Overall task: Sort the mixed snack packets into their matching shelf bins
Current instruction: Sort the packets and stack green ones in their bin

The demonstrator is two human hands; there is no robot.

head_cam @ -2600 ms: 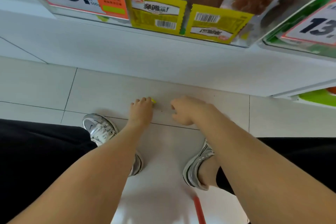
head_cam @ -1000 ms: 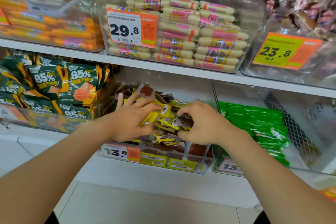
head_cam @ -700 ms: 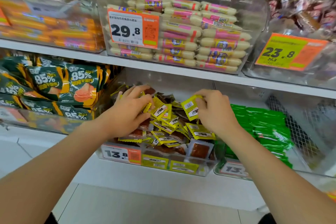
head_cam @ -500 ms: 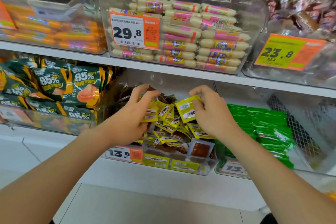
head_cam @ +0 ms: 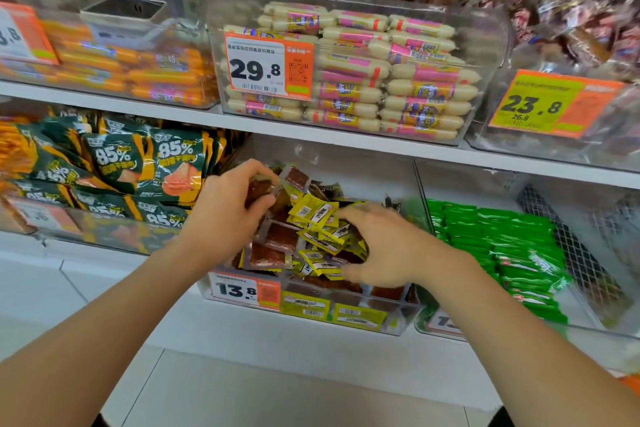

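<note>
A clear bin (head_cam: 398, 317) with a 13.8 price tag sits on the lower shelf, heaped with small yellow packets (head_cam: 313, 213) and clear packets of brown-red snack. My left hand (head_cam: 225, 215) is over the bin's left side and pinches one brown-red packet (head_cam: 258, 189) between thumb and fingers. My right hand (head_cam: 379, 246) is blurred, low in the right side of the heap, fingers curved among the yellow packets; what it holds, if anything, is unclear.
Green packets (head_cam: 512, 246) fill the bin to the right. Dark green 85% packs (head_cam: 145, 170) fill the bin to the left. Above, a 29.8 bin holds pink-banded sausages (head_cam: 388, 80), with orange sausages (head_cam: 145, 76) at left. White floor tiles lie below the shelf.
My right hand dropped from the top of the heap down into its right side, without the yellow packet it pinched. My left hand shifted up and left and now pinches a brown-red packet.
</note>
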